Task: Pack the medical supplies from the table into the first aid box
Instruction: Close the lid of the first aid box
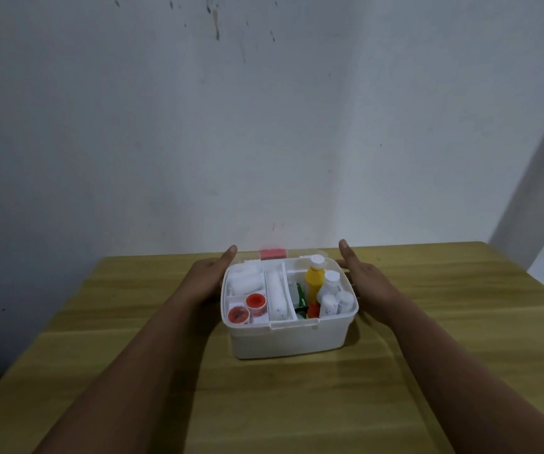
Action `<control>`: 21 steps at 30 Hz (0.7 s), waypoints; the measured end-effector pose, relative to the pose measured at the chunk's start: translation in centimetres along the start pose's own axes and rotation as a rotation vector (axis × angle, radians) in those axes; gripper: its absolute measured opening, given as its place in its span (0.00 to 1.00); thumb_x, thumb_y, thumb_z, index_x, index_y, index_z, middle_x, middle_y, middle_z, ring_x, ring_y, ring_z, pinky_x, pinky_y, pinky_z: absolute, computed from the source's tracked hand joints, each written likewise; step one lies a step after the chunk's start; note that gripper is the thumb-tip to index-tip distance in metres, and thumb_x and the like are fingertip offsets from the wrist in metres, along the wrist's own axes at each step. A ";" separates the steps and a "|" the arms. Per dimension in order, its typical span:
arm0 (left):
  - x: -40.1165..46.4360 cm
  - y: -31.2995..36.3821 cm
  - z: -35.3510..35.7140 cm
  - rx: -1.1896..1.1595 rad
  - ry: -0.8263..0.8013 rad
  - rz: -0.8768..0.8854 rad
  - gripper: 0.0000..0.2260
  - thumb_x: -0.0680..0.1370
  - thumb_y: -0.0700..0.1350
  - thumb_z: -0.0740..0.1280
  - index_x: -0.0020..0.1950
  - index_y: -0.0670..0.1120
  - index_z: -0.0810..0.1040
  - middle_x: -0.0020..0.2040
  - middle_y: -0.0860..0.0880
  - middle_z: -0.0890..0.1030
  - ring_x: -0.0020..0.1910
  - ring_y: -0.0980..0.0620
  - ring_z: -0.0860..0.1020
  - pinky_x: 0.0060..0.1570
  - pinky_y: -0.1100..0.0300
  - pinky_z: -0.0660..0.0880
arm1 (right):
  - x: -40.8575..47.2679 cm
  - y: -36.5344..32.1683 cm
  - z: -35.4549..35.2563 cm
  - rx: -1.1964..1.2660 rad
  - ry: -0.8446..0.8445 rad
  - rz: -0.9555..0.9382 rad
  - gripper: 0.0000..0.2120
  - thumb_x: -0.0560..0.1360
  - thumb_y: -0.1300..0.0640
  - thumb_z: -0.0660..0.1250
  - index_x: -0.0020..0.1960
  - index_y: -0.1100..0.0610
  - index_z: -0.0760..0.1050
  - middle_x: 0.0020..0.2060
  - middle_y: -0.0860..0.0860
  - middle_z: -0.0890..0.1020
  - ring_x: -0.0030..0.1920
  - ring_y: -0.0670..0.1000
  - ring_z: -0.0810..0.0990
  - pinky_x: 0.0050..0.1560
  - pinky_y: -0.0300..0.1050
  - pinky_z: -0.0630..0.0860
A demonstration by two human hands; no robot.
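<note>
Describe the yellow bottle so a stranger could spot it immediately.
Start at the white first aid box in the middle of the wooden table, between the two hands. Look in its right-hand compartment, towards the back. The yellow bottle stands there with a white cap, the only yellow item among white bottles.

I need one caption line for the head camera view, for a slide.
Both hands, left and right, flank the open white first aid box, already filled with supplies, on a wooden table.
</note>
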State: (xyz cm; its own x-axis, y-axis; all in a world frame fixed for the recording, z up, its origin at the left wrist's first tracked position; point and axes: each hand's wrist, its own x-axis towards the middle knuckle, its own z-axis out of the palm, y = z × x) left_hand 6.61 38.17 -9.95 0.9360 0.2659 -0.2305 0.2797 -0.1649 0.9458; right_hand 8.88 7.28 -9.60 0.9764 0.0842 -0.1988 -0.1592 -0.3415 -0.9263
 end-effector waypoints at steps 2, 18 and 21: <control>1.0 0.0 0.4 -0.034 -0.011 -0.013 0.27 0.77 0.68 0.66 0.57 0.45 0.82 0.34 0.54 0.86 0.29 0.54 0.85 0.19 0.65 0.74 | 1.3 0.4 0.4 0.092 0.035 0.039 0.43 0.71 0.20 0.53 0.65 0.51 0.81 0.52 0.52 0.88 0.51 0.57 0.86 0.50 0.56 0.85; 3.2 4.3 0.8 -0.132 -0.064 0.107 0.36 0.75 0.75 0.60 0.76 0.54 0.71 0.63 0.47 0.83 0.58 0.44 0.83 0.65 0.40 0.74 | 3.5 -3.8 0.9 0.328 -0.047 0.035 0.49 0.64 0.19 0.65 0.73 0.51 0.73 0.54 0.54 0.88 0.53 0.57 0.87 0.55 0.56 0.81; 1.1 5.6 0.7 -0.106 -0.051 0.158 0.37 0.75 0.74 0.59 0.79 0.55 0.68 0.71 0.46 0.77 0.66 0.43 0.76 0.68 0.39 0.72 | 1.9 -5.3 0.6 0.225 0.016 0.003 0.53 0.59 0.15 0.60 0.75 0.45 0.71 0.58 0.50 0.85 0.56 0.57 0.83 0.62 0.63 0.74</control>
State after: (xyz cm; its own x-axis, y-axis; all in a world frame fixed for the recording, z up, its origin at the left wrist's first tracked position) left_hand 9.36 36.84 -5.08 0.9769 0.1956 -0.0864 0.1073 -0.0993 0.9893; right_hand 11.44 9.80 -5.27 0.9778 0.0684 -0.1979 -0.1884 -0.1245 -0.9742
